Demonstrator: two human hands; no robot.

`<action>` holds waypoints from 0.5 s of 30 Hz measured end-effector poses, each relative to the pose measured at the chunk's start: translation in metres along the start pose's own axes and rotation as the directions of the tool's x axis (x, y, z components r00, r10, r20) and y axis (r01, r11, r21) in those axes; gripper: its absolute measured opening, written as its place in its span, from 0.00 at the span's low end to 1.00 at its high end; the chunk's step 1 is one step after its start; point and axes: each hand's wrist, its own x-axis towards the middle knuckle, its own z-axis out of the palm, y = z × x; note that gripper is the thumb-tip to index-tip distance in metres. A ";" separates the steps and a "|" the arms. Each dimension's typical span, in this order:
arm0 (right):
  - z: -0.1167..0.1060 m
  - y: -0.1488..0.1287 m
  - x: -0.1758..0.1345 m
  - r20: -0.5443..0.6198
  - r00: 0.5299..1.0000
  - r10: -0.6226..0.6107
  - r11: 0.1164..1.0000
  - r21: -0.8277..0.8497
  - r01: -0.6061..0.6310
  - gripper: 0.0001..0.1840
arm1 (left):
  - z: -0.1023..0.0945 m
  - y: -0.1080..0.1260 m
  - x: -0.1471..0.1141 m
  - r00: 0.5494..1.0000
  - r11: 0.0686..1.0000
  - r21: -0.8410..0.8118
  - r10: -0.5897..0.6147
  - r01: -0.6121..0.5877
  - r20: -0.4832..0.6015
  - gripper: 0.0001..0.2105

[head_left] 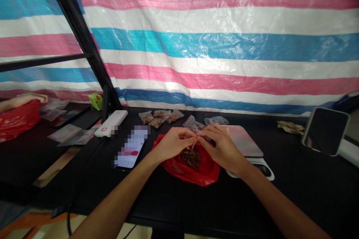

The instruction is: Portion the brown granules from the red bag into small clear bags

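My left hand (176, 142) and my right hand (221, 145) meet above an open red plastic bag (206, 174). Thumbs and fingers of both pinch the top edge of a small clear zip bag (194, 142), mostly hidden behind the fingers; whether anything is in it I cannot tell. Brown dried pieces (191, 158) lie inside the red bag, just below my hands. A white kitchen scale (245, 142) with a shiny plate stands beside my right hand, its front partly behind my wrist.
Behind my hands lie several filled small bags (157, 121) and more clear bags (193, 122). A lit phone (133, 147) and a white power strip or box (112, 123) are at left. On the right stands a dark-screened device (325, 131). Another person's hand (35, 99) touches a red bag.
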 end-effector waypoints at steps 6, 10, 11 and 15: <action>-0.002 -0.001 0.001 -0.004 1.000 0.025 1.000 0.003 -0.025 0.10 | -0.002 -0.001 0.002 0.996 0.998 -0.043 0.050 -0.053 -0.069 0.08; -0.007 -0.007 0.001 0.029 0.999 0.029 0.999 0.038 -0.030 0.05 | -0.002 0.000 0.000 0.998 0.996 -0.057 0.064 -0.065 -0.021 0.09; -0.007 -0.008 0.001 0.034 0.999 0.031 0.999 0.043 -0.033 0.04 | -0.002 0.000 -0.001 0.998 0.997 -0.052 0.061 -0.061 -0.002 0.09; -0.005 -0.008 0.001 0.033 0.999 0.038 0.999 0.036 -0.039 0.07 | 0.003 -0.003 -0.002 0.998 0.999 0.020 0.049 -0.050 0.035 0.10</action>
